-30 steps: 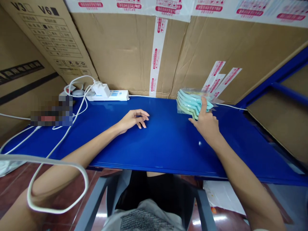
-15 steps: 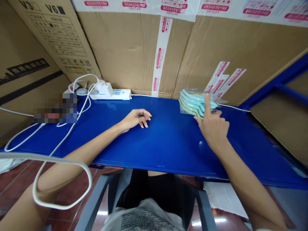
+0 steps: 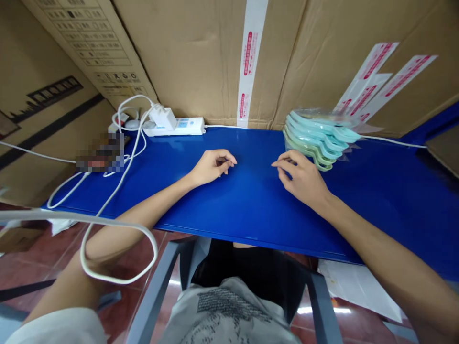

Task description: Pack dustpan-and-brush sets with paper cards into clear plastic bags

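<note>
My left hand [image 3: 214, 166] rests over the middle of the blue tabletop [image 3: 247, 205], its fingers loosely curled and holding nothing. Across a gap to the right, my right hand [image 3: 300, 177] hovers at or just above the same surface. Its fingers are bent but apart, with nothing in them. Just behind the right hand lies a stack of pale blue and green curved plastic pieces [image 3: 319, 136] in a clear bag. The right hand partly overlaps the near edge of that stack in view; whether they touch I cannot tell.
A white power strip [image 3: 190, 125] with a plugged-in adapter [image 3: 163, 118] sits at the back left. White cables [image 3: 124, 179] loop beside a pixelated object [image 3: 100, 154]. A loose cable [image 3: 138, 222] crosses before my left arm. Tall cardboard [image 3: 201, 57] walls the back.
My right hand has lowered its pointing index finger and turned inward, toward my left hand. The left fingers have curled closer together. The camera view has tilted down and shifted.
</note>
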`<state>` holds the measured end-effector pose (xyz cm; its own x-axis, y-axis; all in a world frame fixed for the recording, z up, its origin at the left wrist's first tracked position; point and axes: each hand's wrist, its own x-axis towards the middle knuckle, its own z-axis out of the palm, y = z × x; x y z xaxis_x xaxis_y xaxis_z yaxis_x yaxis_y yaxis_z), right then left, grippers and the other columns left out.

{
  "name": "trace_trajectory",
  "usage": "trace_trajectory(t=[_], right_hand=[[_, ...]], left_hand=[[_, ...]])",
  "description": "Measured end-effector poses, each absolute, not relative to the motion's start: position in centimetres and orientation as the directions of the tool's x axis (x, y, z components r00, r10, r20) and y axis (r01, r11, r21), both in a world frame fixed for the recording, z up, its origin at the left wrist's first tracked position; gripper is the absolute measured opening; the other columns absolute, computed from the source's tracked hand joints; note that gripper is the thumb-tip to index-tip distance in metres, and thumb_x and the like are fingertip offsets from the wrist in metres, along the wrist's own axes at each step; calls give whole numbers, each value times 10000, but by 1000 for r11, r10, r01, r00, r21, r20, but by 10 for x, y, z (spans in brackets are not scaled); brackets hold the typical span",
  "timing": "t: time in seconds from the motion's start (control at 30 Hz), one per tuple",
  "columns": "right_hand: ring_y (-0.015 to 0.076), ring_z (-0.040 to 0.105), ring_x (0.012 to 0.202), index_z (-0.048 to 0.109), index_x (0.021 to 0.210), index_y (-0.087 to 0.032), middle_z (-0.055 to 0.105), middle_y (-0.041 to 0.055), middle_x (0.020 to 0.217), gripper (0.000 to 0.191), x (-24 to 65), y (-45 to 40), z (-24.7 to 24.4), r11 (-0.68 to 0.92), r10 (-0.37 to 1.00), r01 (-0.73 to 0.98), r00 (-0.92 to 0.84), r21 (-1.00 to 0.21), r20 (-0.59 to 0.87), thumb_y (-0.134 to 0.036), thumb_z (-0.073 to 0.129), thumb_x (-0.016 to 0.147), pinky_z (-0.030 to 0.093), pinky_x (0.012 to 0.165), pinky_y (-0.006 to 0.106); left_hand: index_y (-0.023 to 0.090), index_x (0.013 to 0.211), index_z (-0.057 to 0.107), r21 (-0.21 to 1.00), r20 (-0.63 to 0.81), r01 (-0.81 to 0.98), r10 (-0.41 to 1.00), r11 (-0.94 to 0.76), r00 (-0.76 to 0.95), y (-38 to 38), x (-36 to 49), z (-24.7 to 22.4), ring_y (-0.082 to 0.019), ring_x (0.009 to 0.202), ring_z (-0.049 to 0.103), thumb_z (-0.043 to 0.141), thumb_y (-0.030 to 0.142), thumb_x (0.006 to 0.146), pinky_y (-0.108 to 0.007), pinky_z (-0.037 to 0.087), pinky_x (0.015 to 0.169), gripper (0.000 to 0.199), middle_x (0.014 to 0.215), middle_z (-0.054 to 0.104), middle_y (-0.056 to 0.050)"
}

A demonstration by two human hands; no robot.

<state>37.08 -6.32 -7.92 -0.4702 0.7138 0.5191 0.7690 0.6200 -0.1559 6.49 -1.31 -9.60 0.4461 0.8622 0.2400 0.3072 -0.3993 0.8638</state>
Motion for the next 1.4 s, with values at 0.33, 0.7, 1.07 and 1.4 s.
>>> trace_trajectory(t=[0.33, 0.7, 1.07, 1.4], right_hand=[[189, 655, 748, 803, 916, -219, 737, 71, 978, 261, 384, -56, -69, 504, 815, 742, -237, -443, 529, -118, 571, 855, 566, 781, 374], [180, 655, 726, 798, 870, -206, 753, 70, 951, 260, 389, -51, -72, 498, 831, 702, -219, -509, 511, -117, 566, 792, 564, 742, 354], [185, 641, 721, 803, 872, -209, 732, 61, 895, 270, 395, -48, -74, 440, 872, 721, -202, -536, 445, -147, 571, 748, 541, 716, 352], [176, 652, 712, 819, 910, -213, 742, 62, 932, 296, 395, -48, -78, 413, 895, 727, -214, -549, 391, -139, 581, 750, 535, 675, 321]], left_hand=[[145, 940, 794, 752, 214, 439, 812, -492, 543, 14, 72, -100, -118, 627, 630, 570, 129, 879, -245, 493, 647, 233, 815, 761, -44], [164, 930, 775, 350, 473, 512, 620, -785, 627, 42, 64, -102, -161, 709, 646, 547, 115, 855, -286, 489, 710, 245, 924, 735, -66], [168, 1078, 758, 86, 409, 509, 496, -856, 766, 17, 65, -100, -190, 802, 702, 458, 168, 974, -315, 467, 675, 318, 1088, 754, -97], [179, 1098, 763, 64, 392, 531, 511, -845, 765, 16, 65, -100, -185, 803, 696, 454, 173, 974, -309, 462, 661, 332, 1096, 750, -96]])
